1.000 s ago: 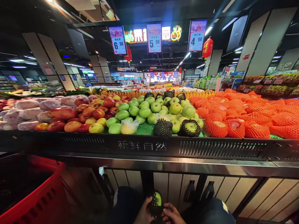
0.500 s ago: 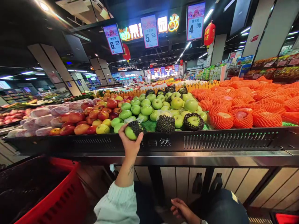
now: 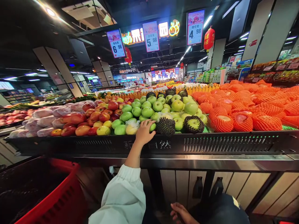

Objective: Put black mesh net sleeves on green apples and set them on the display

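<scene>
My left hand point(image 3: 144, 133) reaches over the front edge of the fruit display, its fingers curved over a green apple point(image 3: 153, 126) in the front row. Part of that apple shows between thumb and fingers; the hand hides the rest. Just left of it sits an apple in clear wrap point(image 3: 132, 127). On its other side is an apple in a black foam net point(image 3: 165, 125). Low in the picture, my right hand point(image 3: 181, 214) hangs near my knee, fingers loosely bent and apart, holding nothing that I can see.
A black ledge point(image 3: 93, 144) runs along the display's front. Red apples point(image 3: 77, 118) and wrapped fruit point(image 3: 44, 122) lie to the left, fruit in orange foam nets point(image 3: 243, 119) to the right. A red basket point(image 3: 67, 189) stands at lower left.
My left hand has moved right and brought the green apple down into the front row; black netting no longer shows on it. The clear-wrapped apple has come into view. My right hand stays low.
</scene>
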Demonstrator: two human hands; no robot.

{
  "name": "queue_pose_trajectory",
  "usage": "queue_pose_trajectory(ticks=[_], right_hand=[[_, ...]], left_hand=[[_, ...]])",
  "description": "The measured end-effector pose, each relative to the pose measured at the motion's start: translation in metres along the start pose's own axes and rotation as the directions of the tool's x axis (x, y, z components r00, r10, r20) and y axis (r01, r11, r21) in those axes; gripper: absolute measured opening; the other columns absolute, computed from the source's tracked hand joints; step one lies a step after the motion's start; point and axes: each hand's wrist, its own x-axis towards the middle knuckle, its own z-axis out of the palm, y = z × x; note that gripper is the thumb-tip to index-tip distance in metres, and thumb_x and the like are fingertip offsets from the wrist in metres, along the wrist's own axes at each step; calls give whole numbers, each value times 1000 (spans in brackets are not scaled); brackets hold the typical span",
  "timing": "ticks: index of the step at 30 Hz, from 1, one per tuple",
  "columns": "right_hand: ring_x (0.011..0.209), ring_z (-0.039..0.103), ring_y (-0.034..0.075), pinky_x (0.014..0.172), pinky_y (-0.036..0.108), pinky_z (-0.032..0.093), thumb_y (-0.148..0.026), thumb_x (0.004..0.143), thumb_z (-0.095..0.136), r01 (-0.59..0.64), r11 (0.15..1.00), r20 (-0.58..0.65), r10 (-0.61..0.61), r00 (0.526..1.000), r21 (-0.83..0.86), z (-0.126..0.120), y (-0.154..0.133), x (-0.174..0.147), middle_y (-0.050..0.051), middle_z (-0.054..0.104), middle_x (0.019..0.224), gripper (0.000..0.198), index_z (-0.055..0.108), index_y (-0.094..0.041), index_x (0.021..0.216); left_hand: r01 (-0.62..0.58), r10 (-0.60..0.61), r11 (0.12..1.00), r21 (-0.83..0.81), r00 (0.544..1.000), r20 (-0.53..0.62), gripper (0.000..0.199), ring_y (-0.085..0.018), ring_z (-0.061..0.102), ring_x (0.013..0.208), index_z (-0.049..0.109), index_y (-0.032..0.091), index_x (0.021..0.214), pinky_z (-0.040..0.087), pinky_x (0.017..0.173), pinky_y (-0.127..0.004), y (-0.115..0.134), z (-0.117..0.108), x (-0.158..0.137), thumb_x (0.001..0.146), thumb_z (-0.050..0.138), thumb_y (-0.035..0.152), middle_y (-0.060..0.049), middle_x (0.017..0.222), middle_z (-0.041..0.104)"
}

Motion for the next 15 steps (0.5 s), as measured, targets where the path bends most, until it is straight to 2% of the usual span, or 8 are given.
queue_pose_trajectory(ticks=[4, 6, 8, 10, 12, 13, 15], right_hand=[[63, 56, 8, 54, 19, 30, -78, 51, 81, -2, 1000, 0, 2, 1000, 5, -1, 6, 7, 0, 67, 79, 75, 65, -18, 94], [62, 56, 8, 54, 19, 29, -80, 50, 80, 4, 1000, -6, -4, 1000, 0, -1, 8, 9, 0, 67, 79, 77, 65, -19, 94], [62, 56, 9, 54, 20, 30, -81, 48, 80, 13, 1000, -12, -13, 1000, -3, -2, 8, 9, 0, 68, 78, 78, 66, -19, 93], [62, 56, 9, 54, 20, 31, -80, 49, 80, 17, 1000, -18, -17, 1000, 1, -3, 7, 9, 1, 68, 78, 76, 66, -19, 92], [62, 56, 10, 55, 20, 33, -77, 51, 81, 3, 1000, -31, -2, 1000, 3, -6, 8, 9, 1, 69, 77, 70, 65, -20, 89], [61, 56, 10, 55, 21, 33, -75, 52, 82, -4, 1000, -39, 4, 999, -1, -7, 10, 10, 1, 68, 75, 67, 65, -20, 87], [57, 54, 11, 55, 23, 35, -71, 50, 83, -14, 1000, -56, 13, 998, -22, -10, 16, 12, 0, 66, 69, 63, 63, -20, 80]], left_hand=[[-90, 95, 991, -95, 994, 47, 66, -32, 35, 150, 47, 25, 150, 35, 123, -55, -3, -3, -3, 85, 57, 19, -8, 160, 44], [-118, 117, 989, -84, 993, -20, 61, -34, 32, 153, 47, 25, 151, 33, 123, -57, -2, -1, -8, 90, 55, 26, -8, 162, 42], [-139, 132, 989, -47, 982, -135, 58, -34, 31, 153, 46, 24, 151, 32, 123, -58, 3, 5, -21, 94, 53, 33, -10, 163, 42], [-169, 158, 985, -32, 962, -221, 61, -33, 32, 154, 43, 22, 153, 31, 123, -57, 9, 17, -46, 95, 54, 33, -13, 164, 39], [-202, 186, 978, -43, 953, -237, 63, -33, 34, 153, 43, 22, 154, 31, 123, -56, 11, 32, -80, 93, 57, 30, -14, 164, 38], [-217, 202, 975, -47, 955, -216, 62, -33, 37, 151, 45, 24, 153, 33, 123, -56, 9, 40, -100, 92, 58, 29, -13, 163, 41], [-247, 241, 968, -42, 965, -101, 58, -31, 47, 145, 53, 28, 147, 38, 120, -51, -2, 48, -139, 90, 59, 27, -12, 156, 50]])
